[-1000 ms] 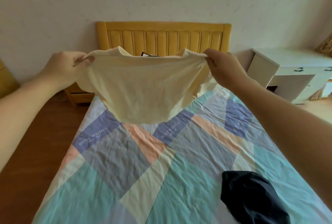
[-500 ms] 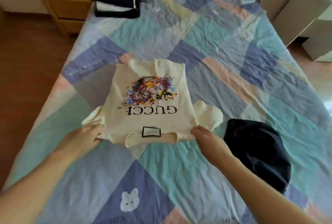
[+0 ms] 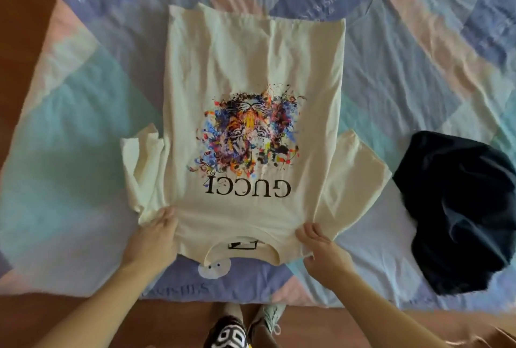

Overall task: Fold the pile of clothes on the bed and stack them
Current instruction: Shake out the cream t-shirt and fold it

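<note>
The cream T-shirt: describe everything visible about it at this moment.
The cream T-shirt lies spread flat, print side up, on the patchwork bedspread, collar nearest the person. It looks like soft, slightly wrinkled cotton, with a multicoloured tiger print, black lettering and a neck label. The left hand and right hand grip its shoulders. The left sleeve is bunched.

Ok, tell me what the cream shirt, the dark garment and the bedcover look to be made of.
Shirt: soft matte knit, probably cotton jersey; it lies limp with fine creases, and the tiger print looks inked on.
Dark garment: smoother cloth with a faint sheen on its folds, perhaps synthetic; hard to tell.
Bedcover: thin woven printed fabric, matte, wrinkled all over.
</note>
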